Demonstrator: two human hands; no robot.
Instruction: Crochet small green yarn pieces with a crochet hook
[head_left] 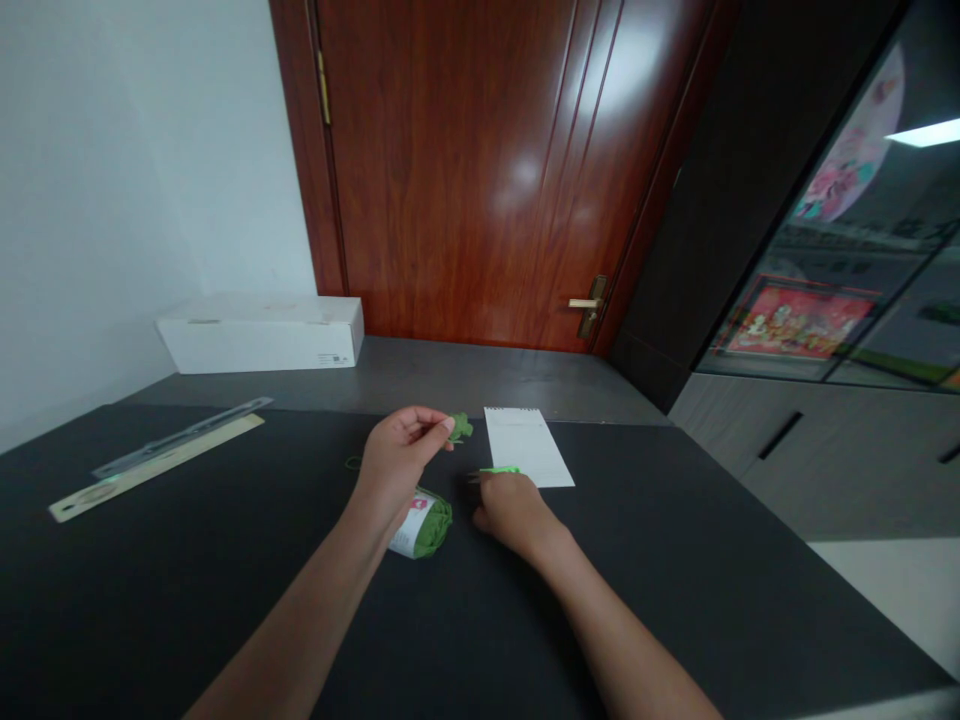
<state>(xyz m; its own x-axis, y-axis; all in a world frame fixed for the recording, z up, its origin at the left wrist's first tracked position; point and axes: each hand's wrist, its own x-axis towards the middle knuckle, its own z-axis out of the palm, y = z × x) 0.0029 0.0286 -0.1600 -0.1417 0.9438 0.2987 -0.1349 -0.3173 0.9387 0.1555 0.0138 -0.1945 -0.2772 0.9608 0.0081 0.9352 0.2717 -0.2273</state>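
Note:
My left hand point(401, 445) is raised over the table, pinching a small green crocheted piece point(460, 429) between thumb and fingertips. Below that wrist lies a ball of green yarn point(433, 527) with a white paper band, partly hidden by the forearm. A loop of green yarn point(352, 463) shows left of the hand. To the right, my right hand point(511, 508) is closed around what look like small scissors point(499, 470) with bright green handles. Their short metal tips point left, and most of the tool is covered by my fingers.
A white spiral-top notepad point(527, 447) lies beyond my right hand on the black tabletop point(675, 570). At the left are a yellowish ruler point(161, 467) and a clear ruler point(184, 436). Behind stands a long white box point(259, 335) by the wall, near a wooden door point(465, 170).

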